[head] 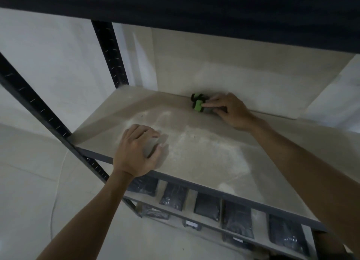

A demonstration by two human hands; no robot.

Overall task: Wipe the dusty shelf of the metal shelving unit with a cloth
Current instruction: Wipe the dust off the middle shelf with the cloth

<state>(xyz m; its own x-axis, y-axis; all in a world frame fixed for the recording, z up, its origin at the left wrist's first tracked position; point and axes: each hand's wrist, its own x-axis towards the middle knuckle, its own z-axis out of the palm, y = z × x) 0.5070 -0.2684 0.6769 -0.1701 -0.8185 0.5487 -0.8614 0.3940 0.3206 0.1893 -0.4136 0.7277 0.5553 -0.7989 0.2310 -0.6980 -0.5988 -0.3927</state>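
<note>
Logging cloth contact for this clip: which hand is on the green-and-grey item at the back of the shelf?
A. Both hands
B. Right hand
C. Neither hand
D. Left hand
B: the right hand has its fingers on the green-and-grey item by the back wall, while the left hand is apart, near the dusty shelf's front edge.

The shelf point(204, 158) lies open along its front edge — a hand can enter there beneath the dark upper shelf point(175, 4), which caps the room above. The black upright post point(110, 53) closes the back left corner. A green-and-black object point(198, 104) sits against the back panel point(243, 80) — the powdery middle stays free.
</note>
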